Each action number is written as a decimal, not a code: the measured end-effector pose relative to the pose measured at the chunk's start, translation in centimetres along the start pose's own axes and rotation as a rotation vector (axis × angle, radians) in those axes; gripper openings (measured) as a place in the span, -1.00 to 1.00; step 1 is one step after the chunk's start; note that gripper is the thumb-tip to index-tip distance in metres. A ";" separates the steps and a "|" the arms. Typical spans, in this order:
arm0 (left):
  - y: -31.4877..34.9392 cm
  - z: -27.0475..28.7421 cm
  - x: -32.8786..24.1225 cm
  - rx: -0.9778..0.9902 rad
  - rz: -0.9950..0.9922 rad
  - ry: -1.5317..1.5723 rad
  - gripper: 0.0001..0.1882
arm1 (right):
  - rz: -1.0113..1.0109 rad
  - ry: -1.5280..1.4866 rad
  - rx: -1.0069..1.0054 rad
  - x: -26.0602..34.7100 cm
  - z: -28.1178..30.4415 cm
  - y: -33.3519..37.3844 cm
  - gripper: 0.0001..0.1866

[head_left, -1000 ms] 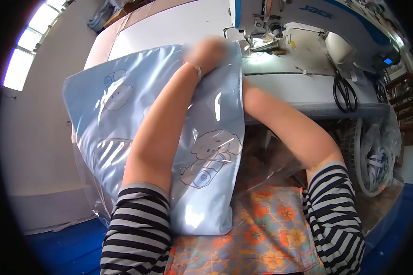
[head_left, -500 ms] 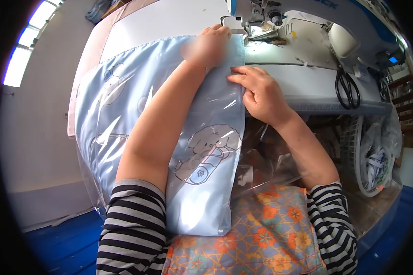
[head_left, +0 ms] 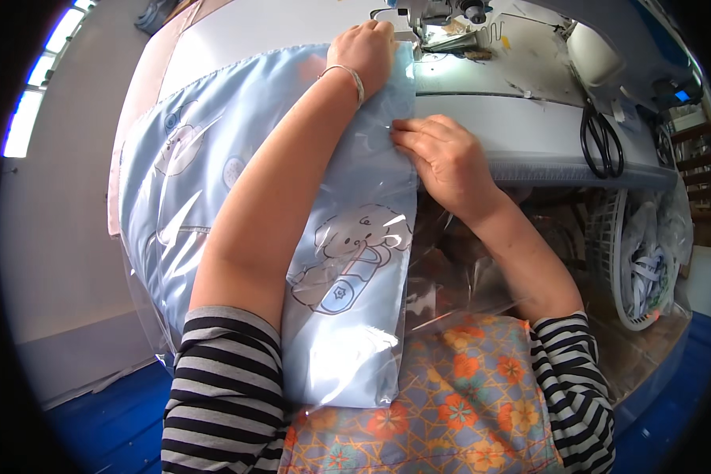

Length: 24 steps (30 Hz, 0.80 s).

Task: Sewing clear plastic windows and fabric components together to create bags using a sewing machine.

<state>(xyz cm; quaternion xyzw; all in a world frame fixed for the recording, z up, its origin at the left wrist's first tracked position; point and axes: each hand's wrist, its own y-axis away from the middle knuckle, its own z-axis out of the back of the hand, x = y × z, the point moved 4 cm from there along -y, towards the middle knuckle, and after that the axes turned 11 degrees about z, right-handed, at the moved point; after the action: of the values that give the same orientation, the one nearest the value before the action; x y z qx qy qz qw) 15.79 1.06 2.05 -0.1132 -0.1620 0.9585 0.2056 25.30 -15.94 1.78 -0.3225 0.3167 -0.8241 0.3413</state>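
A light blue cloth (head_left: 292,103) printed with cartoon puppies lies over the table edge and hangs down toward my lap. Clear plastic film (head_left: 189,213) covers it, shining in places. My left hand (head_left: 363,54) is on the cloth's far right corner, close to the presser foot (head_left: 416,35) of a sewing machine; its fingers are curled down on the layers and the tips are hidden. Nearer to me, my right hand (head_left: 444,154) pinches the right edge of the cloth and film between thumb and fingers.
Black-handled scissors (head_left: 600,142) lie on the table's right side. A white plastic basket (head_left: 608,261) with bagged scraps stands below right. The sewing machine's arm (head_left: 620,47) spans the far right. A floral apron (head_left: 450,395) covers my lap, and a wall rises at left.
The whole view has shifted a little, with machine and cloth higher in the picture. My right fingertips have drawn together at the cloth's edge. My left hand stays near the presser foot.
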 end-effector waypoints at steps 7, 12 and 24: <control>0.2 0.1 0.3 -0.053 -0.017 0.144 -0.86 | 0.047 0.011 0.018 0.0 0.0 0.4 -0.72; 0.7 0.6 0.1 -0.164 -0.065 0.193 -0.90 | 0.071 -0.005 0.080 0.3 0.3 0.3 -0.69; 3.3 1.7 -2.5 -0.147 -0.248 0.114 -0.82 | 0.104 0.107 0.120 0.1 1.7 0.4 -0.67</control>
<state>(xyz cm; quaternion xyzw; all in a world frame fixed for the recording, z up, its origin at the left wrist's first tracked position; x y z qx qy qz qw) 16.36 -3.32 2.80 -0.1615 -0.2326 0.9032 0.3227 26.68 -16.75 2.57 -0.2403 0.3008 -0.8389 0.3847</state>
